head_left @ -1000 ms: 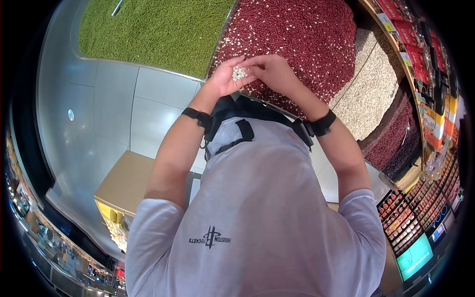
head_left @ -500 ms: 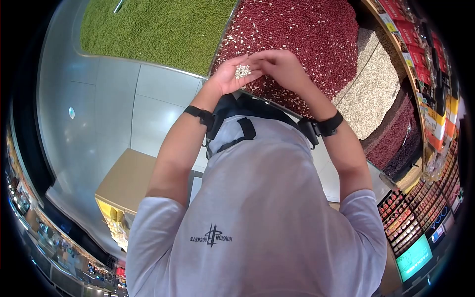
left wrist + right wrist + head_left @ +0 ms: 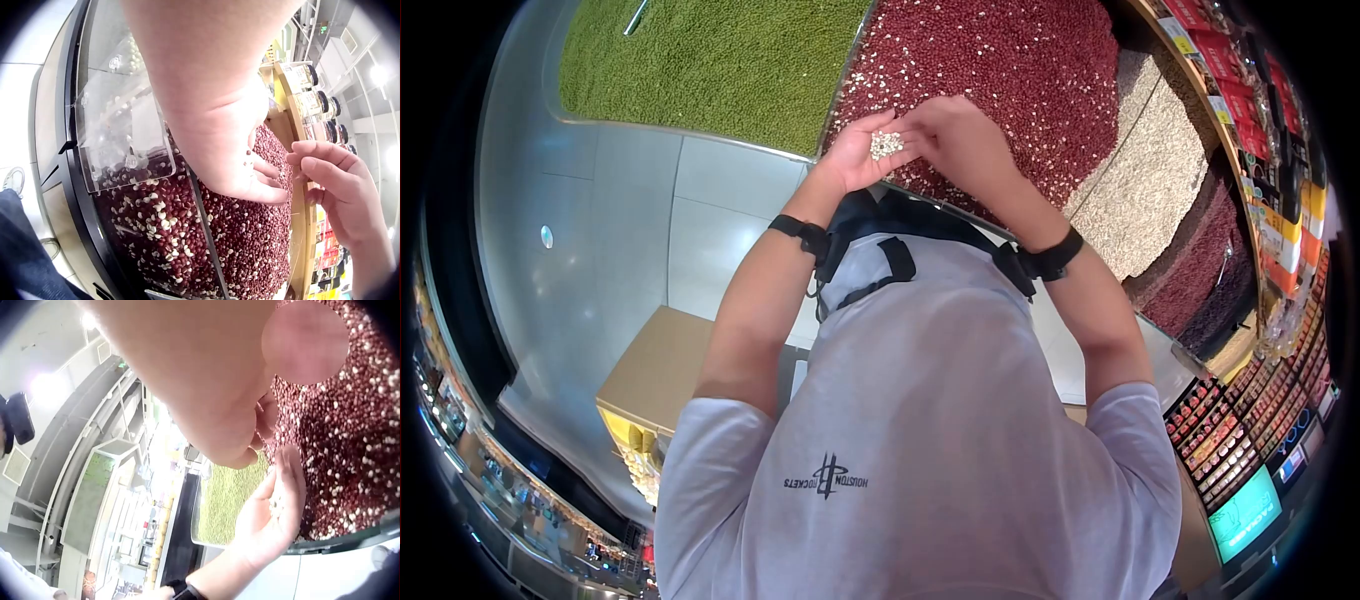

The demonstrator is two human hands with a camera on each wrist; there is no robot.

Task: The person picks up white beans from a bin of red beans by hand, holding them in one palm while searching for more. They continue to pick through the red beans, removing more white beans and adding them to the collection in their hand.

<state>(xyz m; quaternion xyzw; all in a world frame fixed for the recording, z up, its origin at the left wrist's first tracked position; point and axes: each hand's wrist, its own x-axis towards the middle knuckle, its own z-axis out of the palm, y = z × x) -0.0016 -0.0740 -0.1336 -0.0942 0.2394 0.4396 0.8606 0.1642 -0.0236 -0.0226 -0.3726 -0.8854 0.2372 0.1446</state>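
Note:
In the head view the left hand (image 3: 853, 158) lies palm up, its fingers loosely extended, cupping a small pile of white grains (image 3: 887, 145). The right hand (image 3: 965, 140) is bent over it, fingertips at the left hand's fingers and the edge of the pile. Both are above the near edge of a bin of red beans (image 3: 1010, 60) with white grains scattered through them. In the right wrist view the left palm (image 3: 265, 519) shows the white grains in it; the right fingers (image 3: 265, 419) curl just above. Whether they pinch a grain cannot be seen.
Green beans (image 3: 710, 70) fill the bin at the left, past a clear divider. Pale grains (image 3: 1145, 180) lie in a bin at the right, beside packaged goods (image 3: 1240, 110). A brown box (image 3: 655, 365) stands at lower left. A clear plastic cover (image 3: 125, 137) shows in the left wrist view.
The right hand has shifted slightly up, then back a little toward the left hand, its fingers moving at the pile. The left hand has barely moved and still holds the grains.

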